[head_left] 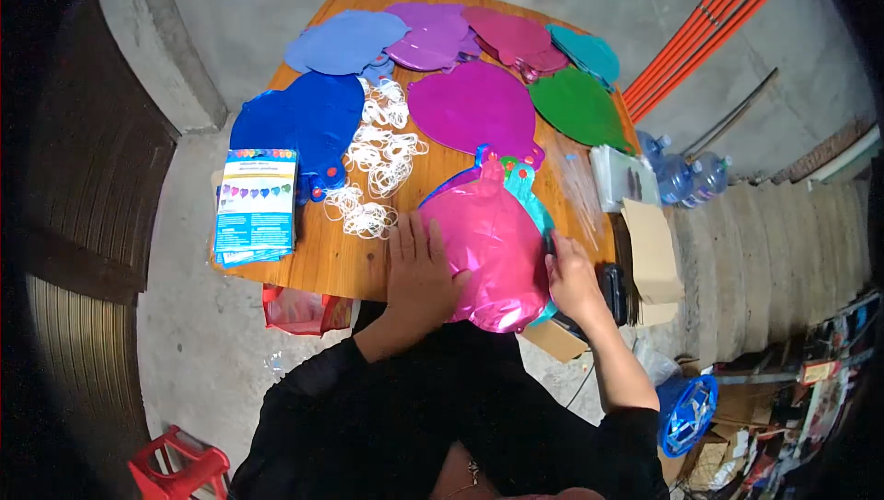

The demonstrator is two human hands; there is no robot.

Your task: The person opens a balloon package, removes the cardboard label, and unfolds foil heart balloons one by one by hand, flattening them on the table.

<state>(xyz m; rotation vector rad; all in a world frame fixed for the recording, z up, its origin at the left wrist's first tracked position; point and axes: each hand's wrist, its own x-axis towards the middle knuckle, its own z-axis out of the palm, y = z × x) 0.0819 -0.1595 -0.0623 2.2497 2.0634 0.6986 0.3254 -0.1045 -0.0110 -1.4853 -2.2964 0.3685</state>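
A small stack of flat, uninflated foil balloons lies at the table's front edge, with a shiny pink balloon (493, 256) on top. Teal and blue ones show from beneath it, their tabs pointing away from me. My left hand (422, 270) rests flat on the pink balloon's left side, fingers stretched out. Curled at the stack's right edge, my right hand (573, 277) pinches the rim of the balloons; its fingertips are partly hidden. Just beyond lies a large magenta balloon (474, 109). White string bundles (379, 155) are heaped left of the stack.
More flat balloons in blue (313, 118), light blue (345, 42), purple (428, 35), dark pink (514, 35) and green (578, 106) cover the wooden table (345, 265). Printed packages (256, 205) lie front left. Clear straws (578, 187) and plastic bags (626, 176) sit at right, near cardboard (652, 251).
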